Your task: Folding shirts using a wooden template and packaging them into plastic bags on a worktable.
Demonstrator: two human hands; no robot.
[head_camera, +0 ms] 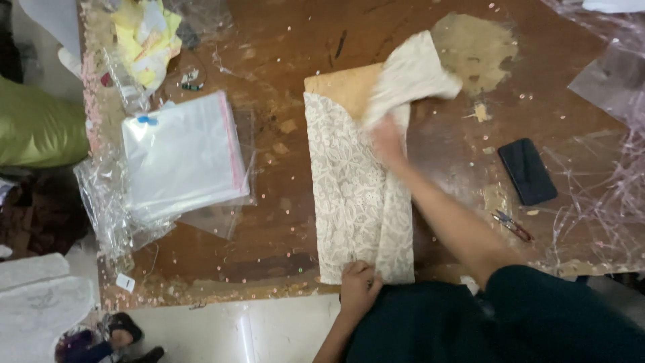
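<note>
A long piece of white lace fabric (346,195) lies folded on the brown wooden table (282,168), over a tan cardboard sheet (342,86) that shows at its far end. My right hand (388,140), blurred, grips the fabric's far part and lifts a flap of it up and to the right. My left hand (359,286) pinches the near edge of the fabric at the table's front edge.
A stack of clear plastic bags (181,154) lies to the left, with crumpled plastic and yellow paper (144,37) behind it. A black phone (527,171) and small red-handled snips (512,226) lie to the right. Loose plastic wrap (605,188) covers the right side.
</note>
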